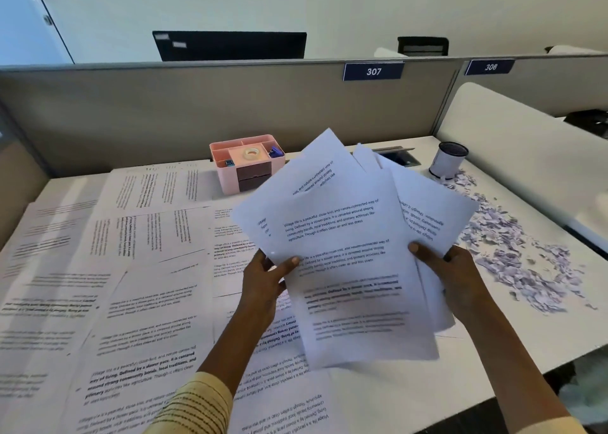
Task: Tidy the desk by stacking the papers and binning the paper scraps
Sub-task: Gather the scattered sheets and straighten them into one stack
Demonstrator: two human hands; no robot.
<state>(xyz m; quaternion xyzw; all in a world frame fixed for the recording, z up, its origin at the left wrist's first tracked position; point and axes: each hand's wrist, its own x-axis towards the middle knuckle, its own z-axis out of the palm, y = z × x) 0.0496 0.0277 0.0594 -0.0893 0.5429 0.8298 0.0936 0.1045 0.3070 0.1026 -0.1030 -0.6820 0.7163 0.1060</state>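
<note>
Both my hands hold a loose, fanned bundle of printed sheets [345, 236] up above the desk. My left hand [263, 282] grips its left edge with the thumb on top. My right hand [457, 275] grips its right edge, thumb over the top sheet. Many more printed papers [131, 285] lie spread and overlapping across the left and middle of the white desk [378, 377]. A wide scatter of small paper scraps [519, 252] covers the desk's right side. No bin is in view.
A pink desk organiser [246, 164] with a tape roll stands at the back centre. A small white cylinder with a dark top [447, 160] stands at the back right, near a cable slot [399, 157]. Grey partitions [197, 111] wall off the back; a white divider [526, 157] bounds the right.
</note>
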